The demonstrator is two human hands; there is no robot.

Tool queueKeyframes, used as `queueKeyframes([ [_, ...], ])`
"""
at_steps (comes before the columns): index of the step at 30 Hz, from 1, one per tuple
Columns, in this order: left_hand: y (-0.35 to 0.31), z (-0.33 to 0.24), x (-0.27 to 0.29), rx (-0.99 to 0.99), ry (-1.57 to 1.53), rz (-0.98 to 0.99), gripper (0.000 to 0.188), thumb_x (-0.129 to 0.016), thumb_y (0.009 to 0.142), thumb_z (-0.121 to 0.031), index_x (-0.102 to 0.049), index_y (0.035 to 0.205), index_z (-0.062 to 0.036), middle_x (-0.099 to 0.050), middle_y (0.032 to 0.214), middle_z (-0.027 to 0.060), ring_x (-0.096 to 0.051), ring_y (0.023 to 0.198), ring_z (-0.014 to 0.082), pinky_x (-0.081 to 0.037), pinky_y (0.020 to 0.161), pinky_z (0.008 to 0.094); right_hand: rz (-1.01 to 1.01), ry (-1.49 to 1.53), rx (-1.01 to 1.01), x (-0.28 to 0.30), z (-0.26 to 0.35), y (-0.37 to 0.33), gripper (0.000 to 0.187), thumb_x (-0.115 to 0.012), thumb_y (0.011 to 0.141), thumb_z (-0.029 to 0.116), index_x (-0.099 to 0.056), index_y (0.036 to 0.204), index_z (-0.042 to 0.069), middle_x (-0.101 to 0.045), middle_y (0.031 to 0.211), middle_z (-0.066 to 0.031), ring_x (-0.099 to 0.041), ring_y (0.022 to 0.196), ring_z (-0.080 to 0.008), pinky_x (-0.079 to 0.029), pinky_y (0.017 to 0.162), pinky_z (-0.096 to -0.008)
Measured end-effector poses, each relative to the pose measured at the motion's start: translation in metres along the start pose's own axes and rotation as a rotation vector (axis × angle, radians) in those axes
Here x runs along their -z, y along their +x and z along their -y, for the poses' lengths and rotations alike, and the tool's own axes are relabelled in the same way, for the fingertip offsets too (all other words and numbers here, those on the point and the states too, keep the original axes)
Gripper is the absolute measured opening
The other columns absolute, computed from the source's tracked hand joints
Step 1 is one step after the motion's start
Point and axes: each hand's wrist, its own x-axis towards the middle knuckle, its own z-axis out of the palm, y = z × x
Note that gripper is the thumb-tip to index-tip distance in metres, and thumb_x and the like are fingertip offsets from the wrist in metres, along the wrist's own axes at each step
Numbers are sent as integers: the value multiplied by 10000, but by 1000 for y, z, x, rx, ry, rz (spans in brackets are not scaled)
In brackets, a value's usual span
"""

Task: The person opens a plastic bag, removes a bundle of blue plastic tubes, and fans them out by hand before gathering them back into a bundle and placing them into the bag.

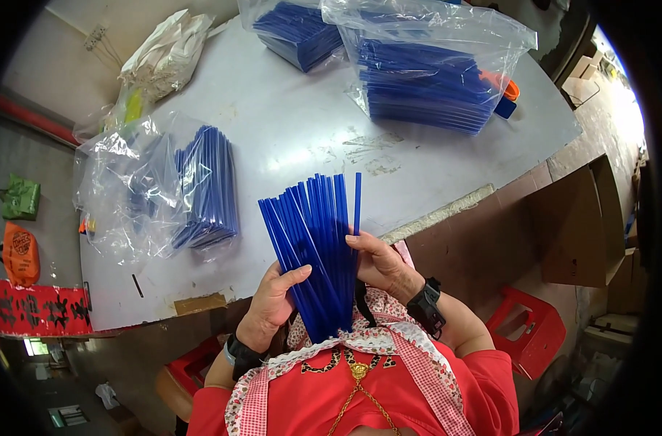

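A fanned bundle of long, thin blue plastic strips is held upright between my two hands, its lower ends close to my apron. My left hand is closed around the bundle's left side, thumb lying across the front. On the other side, my right hand grips the right edge, with its fingers mostly hidden behind. One single strip stands a little apart from the bundle, under my right thumb.
The grey table carries a bagged stack of blue strips at left and larger bagged stacks at the back. Orange-handled scissors lie beside these. A cardboard box and red stool stand at right.
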Motion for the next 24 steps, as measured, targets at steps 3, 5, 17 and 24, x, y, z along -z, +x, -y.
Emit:
queueKeyframes([
  [3, 0, -1, 3, 8, -13, 15, 347, -632, 844, -49, -558, 1181, -23, -631, 1115, 87, -612, 998, 190, -471, 907, 345, 9, 8, -11, -1, 1, 0, 549, -637, 856, 183, -415, 1337, 42, -562, 1239, -111, -556, 1125, -200, -417, 1012, -365],
  [5, -1, -1, 4, 2, -37, 10, 356, -624, 843, -43, -553, 1191, -20, -629, 1124, 92, -609, 1009, 196, -467, 914, 346, 25, 12, 2, -3, 2, -1, 536, -637, 855, 179, -428, 1330, 45, -567, 1233, -109, -556, 1124, -201, -417, 1011, -368],
  [17, -8, 0, 5, 2, -124, 47, 406, -567, 841, 20, -516, 1243, -5, -609, 1179, 135, -603, 1070, 235, -459, 959, 379, -31, 22, -16, -2, 3, -6, 473, -632, 851, 163, -488, 1287, 47, -582, 1219, -118, -557, 1126, -223, -410, 1012, -419],
  [24, -12, -1, 1, -26, -134, 61, 432, -545, 845, 11, -483, 1272, -6, -587, 1213, 143, -581, 1109, 258, -446, 978, 397, -37, 30, -2, 7, -2, -5, 480, -615, 866, 177, -471, 1299, 28, -559, 1256, -131, -538, 1158, -241, -386, 1033, -432],
])
